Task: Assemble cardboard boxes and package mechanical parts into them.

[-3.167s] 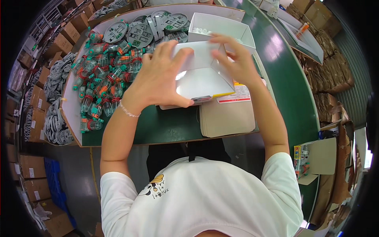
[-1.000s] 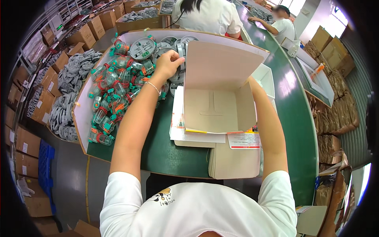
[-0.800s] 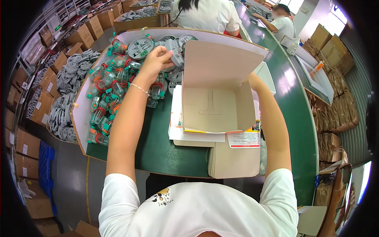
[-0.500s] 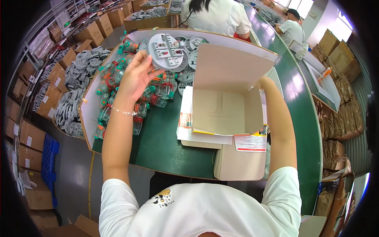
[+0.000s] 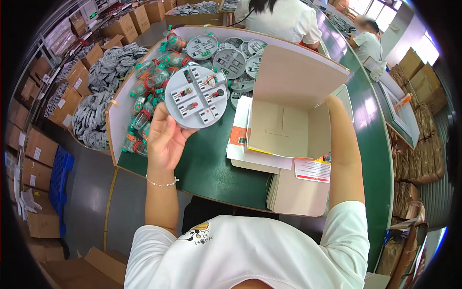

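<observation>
My left hand [image 5: 166,137] is closed on the lower rim of a round grey plastic disc [image 5: 204,108]. The disc is tilted toward me and shows raised cross-shaped compartments with small red, black and metal parts. An open cardboard box [image 5: 280,123], its lid raised, stands on the green table right of the disc; no contents show inside. My right hand [image 5: 335,107] is at the box's right rear corner, gripping its side, with most fingers hidden behind the cardboard. Beneath the box lie printed sheets [image 5: 313,169] and a stack of flat cardboard pieces [image 5: 301,195].
Clear bottles [image 5: 144,118] with green caps and red cords crowd the table's left side. More round grey discs [image 5: 229,62] lie behind the held one, along a raised white border. Beyond sit co-workers [image 5: 284,21]. Cartons of grey parts [image 5: 94,123] stand at left.
My left hand has brought the grey disc nearer to me and slightly right, away from the other discs. The right hand stays at the box; the whole view has shifted a little.
</observation>
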Motion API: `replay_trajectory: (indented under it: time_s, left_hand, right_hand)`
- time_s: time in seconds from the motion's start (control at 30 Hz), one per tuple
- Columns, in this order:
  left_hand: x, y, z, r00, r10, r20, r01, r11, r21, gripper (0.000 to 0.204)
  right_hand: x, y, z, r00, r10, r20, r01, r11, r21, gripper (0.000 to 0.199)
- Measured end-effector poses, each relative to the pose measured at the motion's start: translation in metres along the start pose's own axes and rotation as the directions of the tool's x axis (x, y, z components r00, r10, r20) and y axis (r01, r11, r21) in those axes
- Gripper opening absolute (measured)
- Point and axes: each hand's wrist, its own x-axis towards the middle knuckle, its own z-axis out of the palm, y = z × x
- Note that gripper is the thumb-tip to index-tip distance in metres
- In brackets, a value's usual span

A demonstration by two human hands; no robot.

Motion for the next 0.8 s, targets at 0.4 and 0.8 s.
replay_trajectory:
  time_s: [0.4,0.8]
  left_hand:
    - [-0.04,-0.011,0.025,0.98,0.149,0.132,-0.176,0.958,0.226,0.019]
    - [-0.058,-0.039,0.097,0.975,0.038,0.217,-0.113,0.932,0.344,0.018]
  right_hand:
    - [-0.103,-0.124,-0.15,0.856,0.114,-0.504,0.332,0.626,0.706,0.018]
    - [-0.241,-0.227,-0.127,0.81,-0.486,-0.328,0.529,0.364,0.767,0.017]
